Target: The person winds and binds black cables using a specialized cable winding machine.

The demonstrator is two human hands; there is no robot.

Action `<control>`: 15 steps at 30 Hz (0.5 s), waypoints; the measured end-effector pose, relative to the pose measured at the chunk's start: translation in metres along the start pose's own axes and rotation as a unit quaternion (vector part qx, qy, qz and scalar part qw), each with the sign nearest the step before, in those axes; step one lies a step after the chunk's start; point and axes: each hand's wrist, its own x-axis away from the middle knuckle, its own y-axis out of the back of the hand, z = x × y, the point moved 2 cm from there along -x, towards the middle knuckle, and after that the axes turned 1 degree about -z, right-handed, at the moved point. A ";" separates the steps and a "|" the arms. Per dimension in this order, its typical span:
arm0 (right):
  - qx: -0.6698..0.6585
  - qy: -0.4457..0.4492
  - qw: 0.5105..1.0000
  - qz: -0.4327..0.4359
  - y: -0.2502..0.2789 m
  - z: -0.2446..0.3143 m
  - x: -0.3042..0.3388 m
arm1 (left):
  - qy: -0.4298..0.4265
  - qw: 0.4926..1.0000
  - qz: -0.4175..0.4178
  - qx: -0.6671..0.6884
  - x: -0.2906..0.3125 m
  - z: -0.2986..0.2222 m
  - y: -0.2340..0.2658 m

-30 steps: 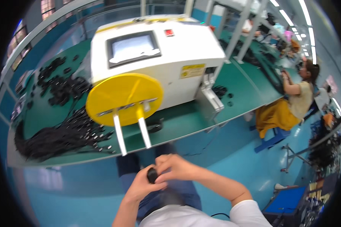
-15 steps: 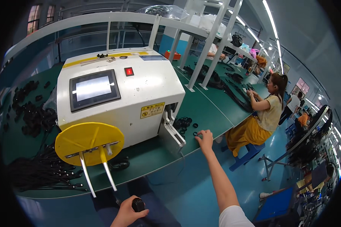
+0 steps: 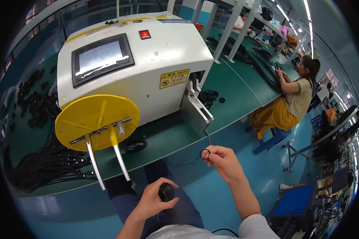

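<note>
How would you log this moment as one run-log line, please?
left hand: holding ribbed black bundle | right hand: pinching black ring | hands: apart | green table: white machine with yellow disc

Far from me, a white short-sleeved top [image 3: 183, 232], dark blue trousers [image 3: 121, 197], bare left hand [image 3: 150, 200] and right hand [image 3: 226, 162].

A green table [image 3: 237, 99] bears a white machine [image 3: 147, 63], black cables [image 3: 40, 167] and black rings [image 3: 208, 96].
</note>
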 end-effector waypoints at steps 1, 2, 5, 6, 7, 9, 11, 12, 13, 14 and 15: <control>-0.012 -0.007 1.000 -0.001 -0.003 -0.001 0.001 | -0.009 1.000 0.003 0.005 0.000 -0.002 -0.001; -0.024 -0.012 1.000 -0.002 -0.004 -0.002 0.002 | -0.008 1.000 0.007 0.003 0.001 -0.002 -0.001; -0.015 -0.008 1.000 -0.026 0.001 -0.001 0.004 | -0.007 1.000 -0.002 -0.003 0.005 0.004 -0.001; -0.011 -0.007 0.999 -0.036 0.005 0.000 0.002 | -0.010 1.000 0.001 -0.007 0.005 0.005 0.000; -0.014 -0.002 0.999 -0.038 0.013 -0.002 -0.007 | -0.006 1.000 -0.005 -0.009 0.006 0.006 0.002; 0.237 0.129 0.949 -0.164 0.054 -0.002 -0.030 | 0.000 1.000 -0.008 -0.013 0.008 0.009 -0.001; 0.460 0.259 0.814 -0.241 0.097 0.002 -0.066 | -0.003 1.000 0.000 -0.022 0.008 0.012 -0.008; 0.539 0.279 0.746 -0.273 0.111 -0.001 -0.086 | 0.002 1.000 -0.006 -0.027 0.009 0.014 -0.009; 0.613 0.293 0.668 -0.305 0.125 -0.004 -0.102 | 0.006 0.999 -0.010 -0.032 0.008 0.017 -0.010; 0.645 0.280 0.650 -0.287 0.142 -0.008 -0.120 | 0.002 0.999 0.002 -0.040 0.008 0.018 -0.012; 0.675 0.264 0.638 -0.260 0.150 -0.018 -0.137 | 0.024 0.999 -0.006 -0.033 0.009 0.021 -0.011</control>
